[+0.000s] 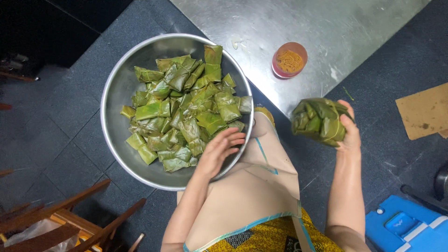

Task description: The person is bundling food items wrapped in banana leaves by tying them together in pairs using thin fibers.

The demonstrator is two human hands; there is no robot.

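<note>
Right hand clenched round leaf-wrapped bundle; left hand released, laid on bowl rim. Firm grip advised, wrapping kept tight.

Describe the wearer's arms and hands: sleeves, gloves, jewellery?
Both arms are bare from above the elbow down: no sleeves in view. The left hand and right hand have no gloves, and no rings, watch or bracelets show. Slim forearms, fingernails short and unpainted as far as visible.

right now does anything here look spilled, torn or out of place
Nothing stands out. The leaf-wrapped parcels sit heaped inside the metal bowl, none over the rim. The right hand holds one wrapped bundle; the left hand rests at the bowl's edge.
</note>
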